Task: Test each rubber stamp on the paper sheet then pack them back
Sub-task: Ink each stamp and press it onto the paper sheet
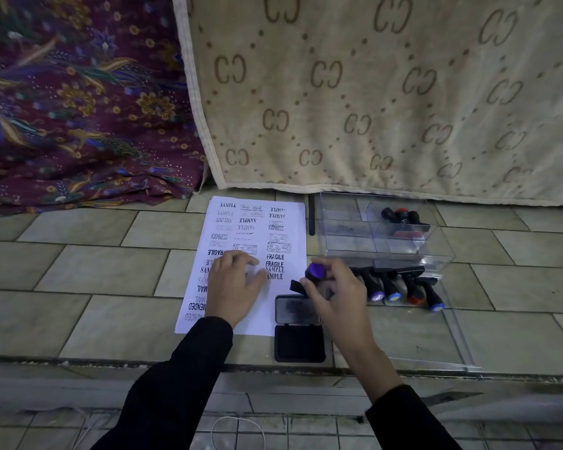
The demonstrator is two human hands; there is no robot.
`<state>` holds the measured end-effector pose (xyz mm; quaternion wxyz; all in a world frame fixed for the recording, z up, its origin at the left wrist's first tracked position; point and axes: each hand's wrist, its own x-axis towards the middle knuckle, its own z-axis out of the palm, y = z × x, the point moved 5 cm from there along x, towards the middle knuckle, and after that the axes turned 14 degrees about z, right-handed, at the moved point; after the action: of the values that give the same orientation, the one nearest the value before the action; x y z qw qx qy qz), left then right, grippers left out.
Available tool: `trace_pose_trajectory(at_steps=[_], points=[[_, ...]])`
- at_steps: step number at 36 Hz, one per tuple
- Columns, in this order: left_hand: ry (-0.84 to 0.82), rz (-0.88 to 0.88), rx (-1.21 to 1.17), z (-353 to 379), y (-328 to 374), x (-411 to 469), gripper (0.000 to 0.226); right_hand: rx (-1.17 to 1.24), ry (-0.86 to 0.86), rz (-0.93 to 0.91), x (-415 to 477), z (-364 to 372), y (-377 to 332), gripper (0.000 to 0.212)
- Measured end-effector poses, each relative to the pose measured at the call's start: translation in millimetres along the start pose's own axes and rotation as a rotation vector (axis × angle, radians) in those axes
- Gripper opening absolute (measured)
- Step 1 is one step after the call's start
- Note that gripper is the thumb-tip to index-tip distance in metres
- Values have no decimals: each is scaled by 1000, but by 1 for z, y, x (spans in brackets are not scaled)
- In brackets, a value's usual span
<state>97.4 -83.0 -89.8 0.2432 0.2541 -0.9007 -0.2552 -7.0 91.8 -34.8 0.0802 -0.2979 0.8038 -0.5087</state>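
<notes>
Just right of centre, a purple-capped rubber stamp (pixel 316 271) sits at the far edge of an open black ink pad (pixel 294 309). The right hand (pixel 337 295) reaches in from the lower right, fingers curled round the stamp's handle. The left hand (pixel 233 284) lies flat on the paper sheet (pixel 257 222), fingers straight and spread. The sheet's prints read SAMPLE, EXPRESS and FRAGILE. To the right lie four more stamps (pixel 400 289), and beyond them is a clear box (pixel 345 245).
</notes>
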Motion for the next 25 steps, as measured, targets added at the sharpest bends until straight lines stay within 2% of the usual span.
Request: trace_pose_trajectory(at_steps=[2, 9, 15, 25], points=[[17, 6, -20, -3, -2, 2, 16, -18, -29, -14, 4, 8, -4, 28], [-24, 139, 139, -11, -5, 5, 30, -126, -137, -118, 18, 39, -19, 23], [4, 198, 160, -11, -6, -1, 33, -207, -169, -134, 26, 51, -21, 24], [-13, 191, 135, -7, -10, 1, 32, -214, -185, -120, 23, 58, -18, 24]])
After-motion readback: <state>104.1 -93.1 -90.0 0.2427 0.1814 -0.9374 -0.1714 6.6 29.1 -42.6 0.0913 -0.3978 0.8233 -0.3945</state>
